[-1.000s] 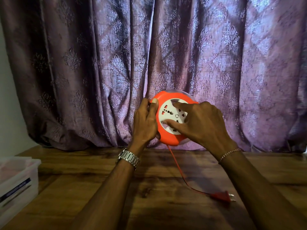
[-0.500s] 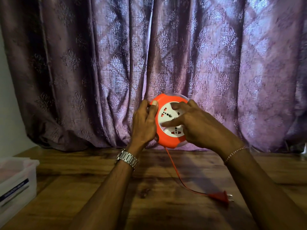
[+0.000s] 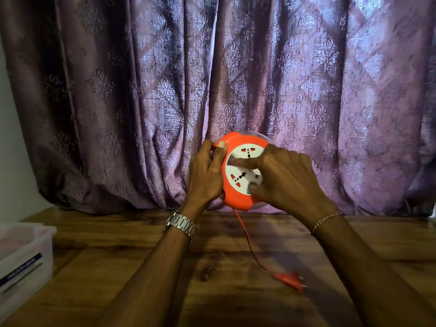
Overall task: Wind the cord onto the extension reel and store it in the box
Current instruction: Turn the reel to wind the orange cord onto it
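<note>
I hold a round orange extension reel (image 3: pixel 238 199) upright above the wooden table (image 3: pixel 118 267), its white socket face (image 3: pixel 243 178) turned towards me. My left hand (image 3: pixel 207 175) grips the reel's left rim, thumb on the front edge. My right hand (image 3: pixel 283 180) lies across the socket face, fingers pressed on the white disc. A thin orange cord (image 3: pixel 247 241) hangs from the reel's underside and runs down to the right. It ends in a red plug (image 3: pixel 291 279) lying on the table. The clear plastic box (image 3: pixel 21 256) sits at the left edge.
A purple patterned curtain (image 3: pixel 236 90) hangs right behind the reel and reaches the table's far edge. A pale wall (image 3: pixel 11 161) shows at far left. The box is partly cut off by the frame.
The white socket face has turned under my right hand's fingers. The plug has slid closer to the reel, and less cord lies on the table. My left hand has kept its grip.
</note>
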